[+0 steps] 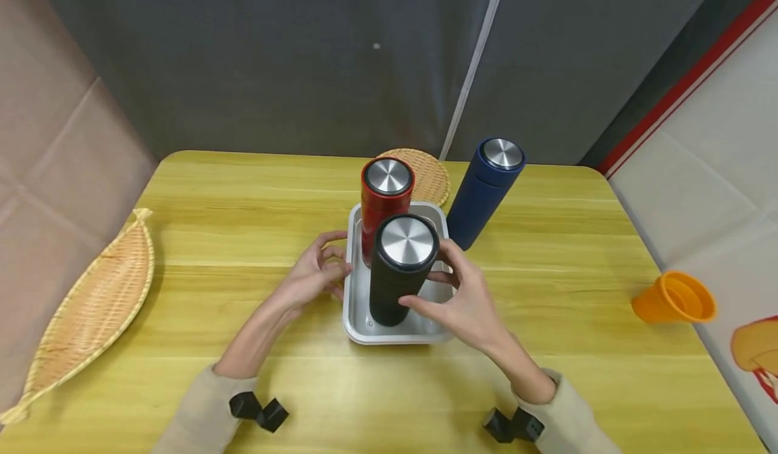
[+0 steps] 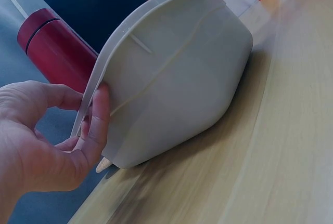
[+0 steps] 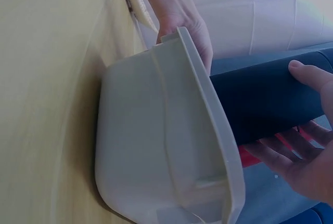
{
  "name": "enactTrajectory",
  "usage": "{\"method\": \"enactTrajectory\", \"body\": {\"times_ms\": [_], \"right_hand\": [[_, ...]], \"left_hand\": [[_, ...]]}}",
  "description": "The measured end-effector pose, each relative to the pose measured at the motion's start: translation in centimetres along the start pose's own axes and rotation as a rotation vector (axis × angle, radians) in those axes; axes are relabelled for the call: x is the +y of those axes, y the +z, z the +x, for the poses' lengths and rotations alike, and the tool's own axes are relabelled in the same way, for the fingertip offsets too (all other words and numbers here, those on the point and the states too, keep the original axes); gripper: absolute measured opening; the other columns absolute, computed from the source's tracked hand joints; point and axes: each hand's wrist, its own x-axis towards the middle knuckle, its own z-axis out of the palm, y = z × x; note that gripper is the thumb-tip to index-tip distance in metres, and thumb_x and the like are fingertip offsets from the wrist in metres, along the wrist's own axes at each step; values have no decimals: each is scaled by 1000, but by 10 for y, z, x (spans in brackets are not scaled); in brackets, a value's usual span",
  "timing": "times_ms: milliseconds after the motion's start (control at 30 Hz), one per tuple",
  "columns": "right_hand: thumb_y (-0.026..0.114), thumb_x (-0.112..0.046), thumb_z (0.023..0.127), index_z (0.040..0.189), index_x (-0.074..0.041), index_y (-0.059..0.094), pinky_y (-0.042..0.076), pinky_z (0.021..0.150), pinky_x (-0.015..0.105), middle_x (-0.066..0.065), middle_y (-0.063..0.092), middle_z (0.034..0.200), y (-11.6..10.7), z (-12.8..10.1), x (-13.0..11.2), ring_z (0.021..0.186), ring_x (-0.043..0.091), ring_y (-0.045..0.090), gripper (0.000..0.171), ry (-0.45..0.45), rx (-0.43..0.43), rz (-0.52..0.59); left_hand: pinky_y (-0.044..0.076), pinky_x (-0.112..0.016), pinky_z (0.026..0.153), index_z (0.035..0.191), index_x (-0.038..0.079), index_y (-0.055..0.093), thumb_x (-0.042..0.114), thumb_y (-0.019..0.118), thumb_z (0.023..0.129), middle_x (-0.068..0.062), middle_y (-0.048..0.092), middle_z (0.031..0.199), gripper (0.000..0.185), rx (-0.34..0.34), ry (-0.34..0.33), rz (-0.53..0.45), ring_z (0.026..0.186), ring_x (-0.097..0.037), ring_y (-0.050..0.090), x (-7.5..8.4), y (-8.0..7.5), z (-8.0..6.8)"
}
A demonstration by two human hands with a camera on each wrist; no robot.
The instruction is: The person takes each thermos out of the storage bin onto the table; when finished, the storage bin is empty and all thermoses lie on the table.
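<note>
While the black bottle (image 1: 401,271) stands up straight in the grey tray (image 1: 358,305), the right hand (image 1: 464,298) curls around it. The thumb and fingers (image 3: 304,76) touch the side of the bottle, so this hand is holding it. The red bottle (image 1: 383,200) stands in the tray too, just behind the black one, touching or almost touching it. The left hand (image 1: 313,275) is at the left side of the tray. Its fingers (image 2: 99,112) pinch the rim there, with the thumb on the outside wall. The tray sits near the middle of the yellow table (image 1: 243,204). The blue bottle (image 1: 486,190) stands on the table just to the right of the tray. A round mat (image 1: 428,173) lies behind the tray. An orange cup (image 1: 675,298) lies on its side far to the right. A long basket (image 1: 91,305) lies at the left edge of the table.
</note>
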Motion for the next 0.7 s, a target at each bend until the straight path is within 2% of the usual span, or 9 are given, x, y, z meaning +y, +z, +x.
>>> {"method": "enactTrajectory", "body": {"times_ms": [300,700], "right_hand": [[85,5,66,125,-3,56,58,83,31,6,60,116,-7,-2,-4,107,17,59,66,-21,43,5],[82,12,65,130,-1,52,58,82,30,8,58,123,-16,2,-15,108,19,59,73,-12,82,40]], "left_hand": [[59,-39,55,145,6,26,-4,57,88,-15,50,109,66,1,1,4,71,-19,60,-1,1,-2],[57,-33,52,145,7,26,-4,58,88,-15,50,109,65,3,8,-7,71,-18,60,-1,1,-1]]}}
